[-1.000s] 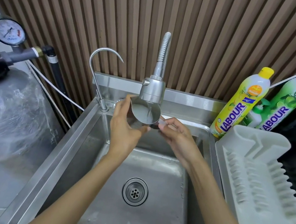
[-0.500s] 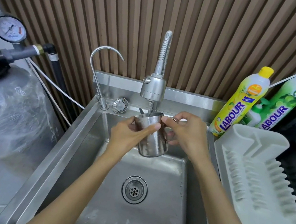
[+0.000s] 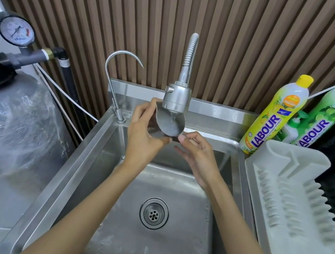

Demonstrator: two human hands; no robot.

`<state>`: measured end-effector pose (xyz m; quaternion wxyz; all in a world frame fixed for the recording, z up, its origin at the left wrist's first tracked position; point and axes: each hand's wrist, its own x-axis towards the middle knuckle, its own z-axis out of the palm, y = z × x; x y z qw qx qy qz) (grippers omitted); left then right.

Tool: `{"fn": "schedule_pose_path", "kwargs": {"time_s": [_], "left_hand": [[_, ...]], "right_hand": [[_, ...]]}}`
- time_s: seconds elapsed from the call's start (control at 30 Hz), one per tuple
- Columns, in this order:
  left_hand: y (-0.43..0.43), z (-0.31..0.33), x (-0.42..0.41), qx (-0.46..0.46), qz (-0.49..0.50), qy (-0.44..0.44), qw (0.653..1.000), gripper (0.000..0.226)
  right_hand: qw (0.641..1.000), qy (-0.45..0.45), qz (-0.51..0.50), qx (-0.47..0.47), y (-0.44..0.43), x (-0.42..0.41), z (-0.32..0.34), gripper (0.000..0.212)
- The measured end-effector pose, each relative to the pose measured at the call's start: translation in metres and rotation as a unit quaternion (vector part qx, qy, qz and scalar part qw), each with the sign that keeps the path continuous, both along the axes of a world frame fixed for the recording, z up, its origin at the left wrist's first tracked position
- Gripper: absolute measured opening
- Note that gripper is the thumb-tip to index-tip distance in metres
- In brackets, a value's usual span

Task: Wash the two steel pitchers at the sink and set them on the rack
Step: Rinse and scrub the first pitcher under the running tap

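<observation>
One steel pitcher (image 3: 169,125) is tipped with its open mouth toward me, right under the spray faucet head (image 3: 176,99). Water runs from the faucet into it. My left hand (image 3: 142,142) wraps around the pitcher's body from the left. My right hand (image 3: 199,156) is at its lower right, thumb and fingertips pinching the dark handle. Both hands are over the back of the steel sink (image 3: 91,158). I see only this one pitcher. The white dish rack (image 3: 296,191) stands to the right of the sink with nothing on it.
A thin gooseneck tap (image 3: 115,74) rises at the sink's back left corner. The drain (image 3: 154,212) is in the basin's middle. Yellow (image 3: 273,117) and green (image 3: 329,108) detergent bottles stand behind the rack. A plastic-wrapped tank (image 3: 9,123) with a pressure gauge (image 3: 15,30) fills the left.
Half a second ago the pitcher was upright and lower, held by both hands. It has been raised and tipped back under the faucet, mouth toward me, as it was one second ago.
</observation>
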<state>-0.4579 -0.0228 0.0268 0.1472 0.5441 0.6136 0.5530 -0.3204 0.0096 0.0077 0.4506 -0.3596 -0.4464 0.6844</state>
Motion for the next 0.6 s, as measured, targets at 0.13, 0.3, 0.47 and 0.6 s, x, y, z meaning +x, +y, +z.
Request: {"fn": "schedule_pose_path", "kwargs": {"time_s": [0.13, 0.3, 0.47, 0.6], "left_hand": [[-0.008, 0.01, -0.002, -0.03, 0.067, 0.09, 0.993, 0.095], [-0.014, 0.009, 0.0, -0.133, 0.068, 0.037, 0.988, 0.08], [-0.01, 0.001, 0.005, -0.227, -0.021, -0.197, 0.954, 0.061], [-0.002, -0.008, 0.015, -0.213, -0.064, -0.275, 0.935, 0.06]], "right_hand": [[1.0, 0.012, -0.006, -0.001, -0.008, -0.002, 0.007, 0.014], [0.984, -0.156, -0.075, 0.046, -0.01, 0.005, 0.034, 0.022], [0.9, -0.368, -0.143, 0.186, -0.013, 0.012, 0.059, 0.023], [0.864, -0.429, -0.128, 0.229, -0.01, 0.015, 0.056, 0.022]]}}
